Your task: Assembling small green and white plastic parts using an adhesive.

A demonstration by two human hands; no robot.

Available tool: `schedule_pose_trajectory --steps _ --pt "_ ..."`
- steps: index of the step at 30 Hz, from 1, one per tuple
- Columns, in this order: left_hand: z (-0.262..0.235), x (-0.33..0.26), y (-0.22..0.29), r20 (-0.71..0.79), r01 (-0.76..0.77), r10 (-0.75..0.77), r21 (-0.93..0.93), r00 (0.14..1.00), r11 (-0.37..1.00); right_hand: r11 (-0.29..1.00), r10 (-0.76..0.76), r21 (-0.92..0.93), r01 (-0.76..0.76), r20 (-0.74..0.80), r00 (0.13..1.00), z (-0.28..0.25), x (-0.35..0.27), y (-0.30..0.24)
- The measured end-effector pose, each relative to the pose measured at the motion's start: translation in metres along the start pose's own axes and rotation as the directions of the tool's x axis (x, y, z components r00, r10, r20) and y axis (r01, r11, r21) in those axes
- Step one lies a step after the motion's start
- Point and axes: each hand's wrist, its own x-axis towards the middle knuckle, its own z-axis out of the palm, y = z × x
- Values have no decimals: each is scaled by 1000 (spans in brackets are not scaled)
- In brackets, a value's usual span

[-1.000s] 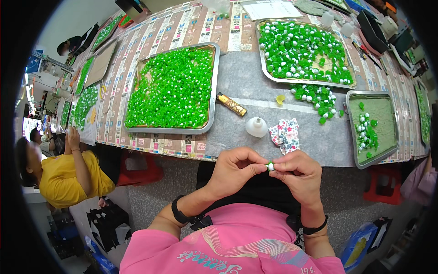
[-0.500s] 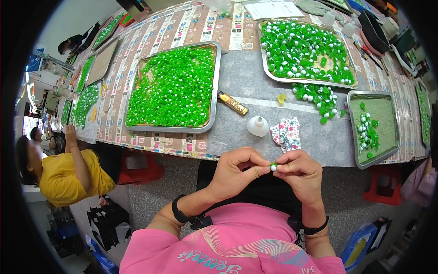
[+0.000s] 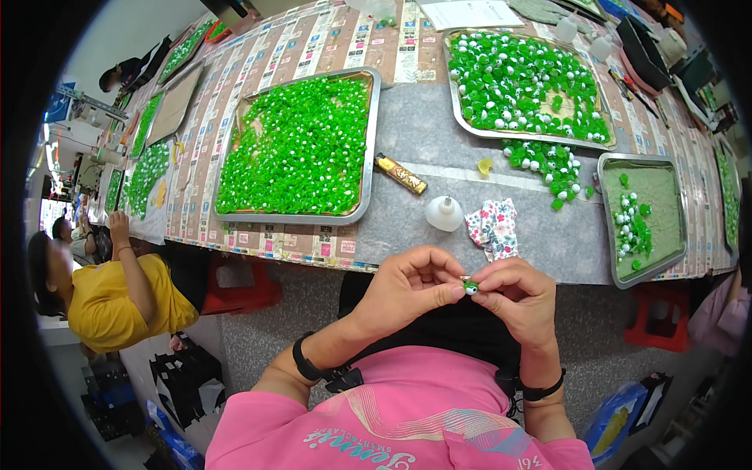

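Between my fingertips, just off the table's front edge, is a small green piece with a white eyeball bead [image 3: 471,288]. My left hand [image 3: 413,283] pinches it with thumb and forefinger from one side. Closed on its other side is my right hand [image 3: 517,296]. A dark spot shows on the white bead. Beyond my hands stand a white squeeze bottle [image 3: 444,213] and a crumpled floral cloth [image 3: 492,227].
Left is a metal tray [image 3: 374,149] of green pieces; far right, another tray [image 3: 540,143] with loose pieces [image 3: 548,166] before it. A smaller tray [image 3: 680,219] sits right. A yellow tube [image 3: 400,173] lies mid-table. A person in yellow [image 3: 129,301] sits left.
The small piece has turned between my fingers, so a dark spot now shows on its white bead. Both hands have stayed in nearly the same place.
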Motion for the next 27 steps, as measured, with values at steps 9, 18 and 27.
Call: schedule_pose_trajectory --steps 9,18,27 --pt "5 1 -7 69 18 -17 -5 997 1000 982 140 132 -135 -24 990 2 2 -3" --pt "-5 0 -15 151 101 -57 -304 987 947 942 179 295 -159 -39 983 12 3 -2" --pt "-2 0 -18 143 -21 49 -195 989 981 906 181 389 -166 -2 983 13 2 0"
